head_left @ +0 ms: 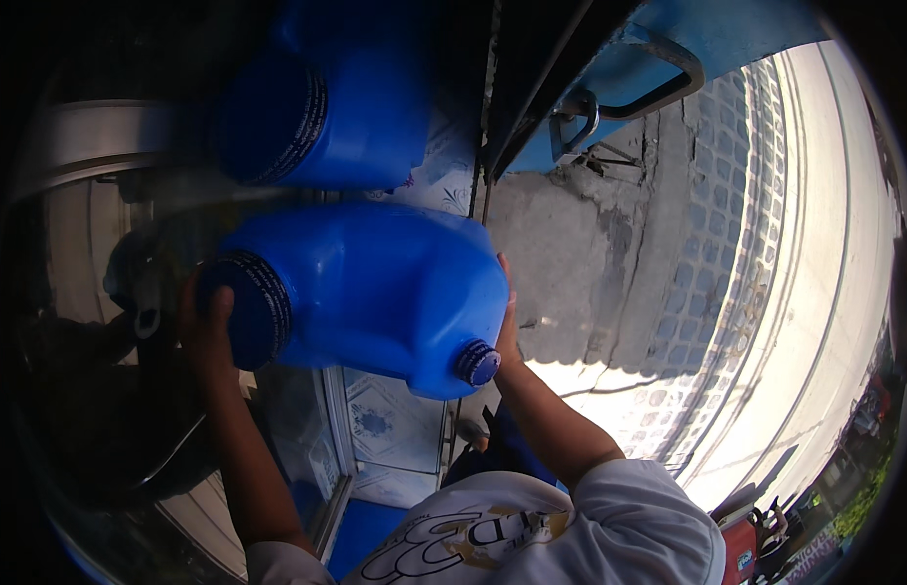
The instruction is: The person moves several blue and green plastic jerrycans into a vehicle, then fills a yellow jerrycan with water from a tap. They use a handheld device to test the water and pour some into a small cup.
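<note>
A large blue plastic water jug (361, 283) lies on its side between my hands, in the middle of the head view. My left hand (206, 327) is curled over the wide round blue cap (244, 310) at its left end, thumb on top. Against the jug's right end presses my right hand (508, 317), its fingers partly hidden behind the jug. Close by that hand is the smaller ridged cap (477, 362), in a corner of the jug. A second blue jug (371, 122), also with a wide cap, is just beyond the first.
White patterned tiles (375, 417) lie below the jug. Dark reflective glass (83, 390) stands at the left. A blue metal gate or door with a dark handle (683, 68) is at the far right, above concrete ground (561, 253). Sunlit paving (814, 214) lies farther right.
</note>
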`<state>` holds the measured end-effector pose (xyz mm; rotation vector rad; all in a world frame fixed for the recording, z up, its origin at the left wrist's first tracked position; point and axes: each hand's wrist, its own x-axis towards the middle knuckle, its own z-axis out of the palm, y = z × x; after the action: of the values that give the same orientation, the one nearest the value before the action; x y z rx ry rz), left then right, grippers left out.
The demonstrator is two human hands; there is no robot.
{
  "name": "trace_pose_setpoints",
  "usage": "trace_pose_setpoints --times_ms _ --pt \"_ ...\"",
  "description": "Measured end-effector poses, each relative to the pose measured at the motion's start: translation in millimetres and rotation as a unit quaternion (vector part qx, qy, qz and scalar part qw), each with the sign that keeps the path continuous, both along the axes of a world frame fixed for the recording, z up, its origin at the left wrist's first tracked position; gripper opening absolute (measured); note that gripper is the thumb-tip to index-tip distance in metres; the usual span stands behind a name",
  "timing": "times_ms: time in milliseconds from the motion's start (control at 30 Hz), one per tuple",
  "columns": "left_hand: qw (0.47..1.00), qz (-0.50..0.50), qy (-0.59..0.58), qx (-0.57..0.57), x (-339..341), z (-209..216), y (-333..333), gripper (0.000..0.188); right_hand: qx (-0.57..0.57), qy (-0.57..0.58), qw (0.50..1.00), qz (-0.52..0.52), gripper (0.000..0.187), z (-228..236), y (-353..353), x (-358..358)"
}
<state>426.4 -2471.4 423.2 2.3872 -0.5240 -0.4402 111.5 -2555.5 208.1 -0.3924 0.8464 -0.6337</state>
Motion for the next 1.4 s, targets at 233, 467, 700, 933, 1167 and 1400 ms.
trace_pose_setpoints --times_ms 233,467,700,933,1167,1400 --pt "0.998 0.042 -0.031 0.023 -1.0 -5.6 5.7 0.080 -0.054 0.013 0.997 0.047 0.087 11.4 -27.0 2.3" --pt "0.999 -0.019 -0.031 -0.017 0.1 -11.2 21.0 0.084 -0.091 0.054 0.990 0.089 0.091 26.1 -33.8 7.6" --pt "0.983 -0.070 -0.146 0.092 10.0 -11.6 21.8 0.091 -0.025 0.027 0.995 0.092 0.099 38.3 -44.2 13.5" --pt "0.991 -0.001 -0.111 0.068 -2.7 -9.7 16.0 0.094 -0.010 0.037 0.994 0.100 0.096 43.0 -53.0 11.1" --pt "0.981 -0.029 -0.165 0.099 0.2 -6.5 20.6 0.091 -0.001 0.039 0.994 0.100 0.092 44.9 -52.6 7.9" --pt "0.969 -0.115 -0.188 0.116 17.6 -6.5 27.5 0.077 -0.003 0.038 0.994 0.105 0.089 44.9 -49.4 9.9"
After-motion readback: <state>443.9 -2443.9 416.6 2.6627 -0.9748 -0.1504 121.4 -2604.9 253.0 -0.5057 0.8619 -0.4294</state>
